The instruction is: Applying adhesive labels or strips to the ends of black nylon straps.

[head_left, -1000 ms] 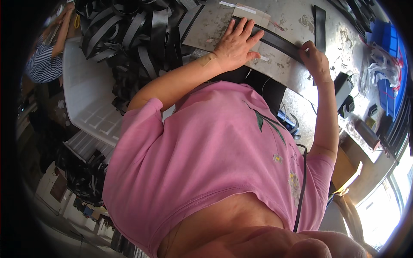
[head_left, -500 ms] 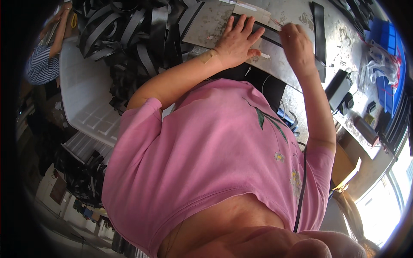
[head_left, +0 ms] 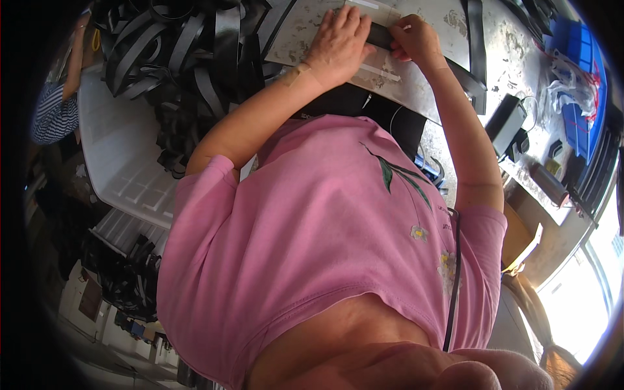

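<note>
A black flat strip lies across the grey metal work surface, partly hidden by both hands. My left hand rests flat over its left part, fingers stretched out and thumb pointing right. A tan patch is stuck on that wrist. Just to the right, my right hand is closed, its thumb and fingers pinching the strip. Below the strip, a pale ruler-like piece sits on the surface.
Heaped black strips fill the left side beside a white plastic crate. Another strip lies right of my hand. Farther right are a black box-shaped device, a blue bin and a clear plastic bag. A person's striped sleeve shows far left.
My right hand has come left and down onto the strip, nearer my left hand. My left hand has drawn its fingers closer together. The strip now shows a broader dark face.
</note>
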Tool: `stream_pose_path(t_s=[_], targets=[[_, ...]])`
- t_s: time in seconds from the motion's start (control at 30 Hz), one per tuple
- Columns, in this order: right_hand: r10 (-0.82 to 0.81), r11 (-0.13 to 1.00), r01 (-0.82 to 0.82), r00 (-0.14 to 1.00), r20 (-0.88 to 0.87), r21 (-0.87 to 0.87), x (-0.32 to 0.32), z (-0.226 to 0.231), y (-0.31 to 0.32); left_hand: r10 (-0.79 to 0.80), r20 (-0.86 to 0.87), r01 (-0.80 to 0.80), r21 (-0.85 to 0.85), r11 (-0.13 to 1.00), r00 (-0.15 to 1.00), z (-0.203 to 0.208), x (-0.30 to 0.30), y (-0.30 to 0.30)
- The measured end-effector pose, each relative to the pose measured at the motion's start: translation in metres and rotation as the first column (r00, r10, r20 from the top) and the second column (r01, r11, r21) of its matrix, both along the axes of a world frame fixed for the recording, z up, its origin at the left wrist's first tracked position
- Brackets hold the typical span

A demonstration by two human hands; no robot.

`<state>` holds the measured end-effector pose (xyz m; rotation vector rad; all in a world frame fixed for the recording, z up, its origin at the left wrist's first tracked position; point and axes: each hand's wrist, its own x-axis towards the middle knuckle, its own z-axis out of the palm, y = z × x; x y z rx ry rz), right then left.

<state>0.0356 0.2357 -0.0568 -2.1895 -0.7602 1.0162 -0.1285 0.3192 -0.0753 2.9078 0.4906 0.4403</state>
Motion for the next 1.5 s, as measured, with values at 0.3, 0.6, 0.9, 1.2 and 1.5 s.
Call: stream_pose_path(t_s=[0.3, 0.6, 0.9, 1.2, 1.5], targets=[[0.027, 1.000, -0.027, 0.999, 0.032, 0.000, -0.001, 0.002, 0.002, 0.070, -0.001, -0.064, -0.402, 0.913, 0.998, 0.004, 0.017, 0.030], [0.038, 0.999, -0.039, 0.998, 0.044, 0.026, 0.002, -0.004, 0.000, 0.102, -0.069, -0.067, -0.997, -0.026, 0.992, 0.007, 0.019, 0.002], [-0.023, 0.975, 0.042, 0.996, -0.090, 0.216, 0.014, -0.013, -0.016, 0.042, -0.043, -0.059, -0.580, 0.813, 0.998, -0.002, 0.027, -0.029], [-0.052, 0.974, 0.006, 0.979, 0.198, 0.229, 0.009, -0.011, -0.062, -0.047, -0.269, -0.077, -0.433, 0.898, 0.962, 0.024, 0.029, -0.037], [-0.107, 0.982, 0.027, 0.896, 0.431, 0.186, -0.003, -0.016, -0.062, -0.169, -0.144, 0.182, 0.088, 0.979, 0.975, 0.006, 0.020, -0.029]])
